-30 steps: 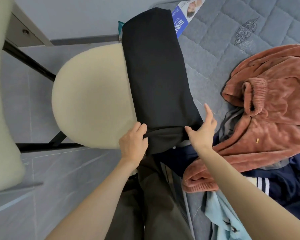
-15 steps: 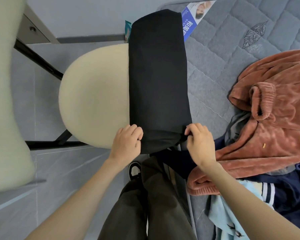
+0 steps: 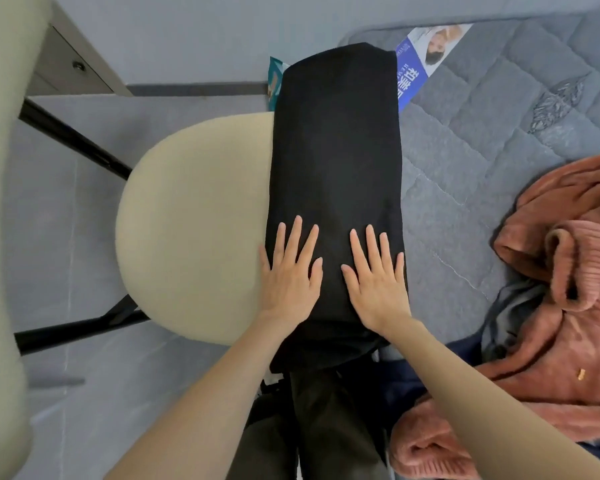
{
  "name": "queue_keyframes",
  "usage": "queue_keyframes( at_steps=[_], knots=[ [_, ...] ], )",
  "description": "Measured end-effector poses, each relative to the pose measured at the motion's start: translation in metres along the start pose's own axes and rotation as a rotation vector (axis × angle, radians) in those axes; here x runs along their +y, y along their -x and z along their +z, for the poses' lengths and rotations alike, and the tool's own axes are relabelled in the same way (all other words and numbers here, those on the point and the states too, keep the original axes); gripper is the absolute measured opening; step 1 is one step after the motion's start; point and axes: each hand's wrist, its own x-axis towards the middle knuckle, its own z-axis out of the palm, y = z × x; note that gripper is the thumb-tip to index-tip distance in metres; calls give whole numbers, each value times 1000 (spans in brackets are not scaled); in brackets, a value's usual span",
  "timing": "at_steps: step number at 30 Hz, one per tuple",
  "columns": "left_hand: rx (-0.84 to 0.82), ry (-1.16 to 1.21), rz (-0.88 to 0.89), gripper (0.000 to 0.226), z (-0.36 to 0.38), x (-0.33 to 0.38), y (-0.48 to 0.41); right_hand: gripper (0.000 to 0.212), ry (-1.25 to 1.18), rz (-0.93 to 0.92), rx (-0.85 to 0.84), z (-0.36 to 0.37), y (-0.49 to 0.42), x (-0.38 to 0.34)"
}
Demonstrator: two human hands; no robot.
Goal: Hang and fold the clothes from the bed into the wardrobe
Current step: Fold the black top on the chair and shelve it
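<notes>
Open mattress (image 3: 465,209) between black garment (image 3: 336,150) and rust fleece (image 3: 568,271); cream stool (image 3: 194,230) close left.

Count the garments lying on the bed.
4: black folded one at the edge of the bed; rust fleece at right; grey one tucked under it; navy one lower, beside the fleece. Others may lie hidden.

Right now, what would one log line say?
left hand flat on black garment | right hand flat on it | garment over chair seat, mattress

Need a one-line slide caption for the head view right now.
Left hand and right hand press flat on a folded black garment spanning a cream chair seat and the grey mattress.
</notes>
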Motion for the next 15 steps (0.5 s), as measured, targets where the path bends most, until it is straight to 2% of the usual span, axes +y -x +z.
queue_keyframes(
  at_steps=[4,7,10,12,15],
  knots=[
    [-18,26,4,57,5,-4,-1,58,-35,-62,-28,2,-3,14],
    [-24,144,-128,61,-6,0,-10,54,-169,-81,63,-14,-7,21],
    [53,360,-254,66,-29,-1,-41,60,-431,27,140,-36,-31,27],
    [96,448,-275,67,-48,-4,-74,66,-620,159,99,-55,-60,27],
    [83,703,-359,70,-67,-7,-123,78,-748,293,61,-77,-103,26]
  ],
)
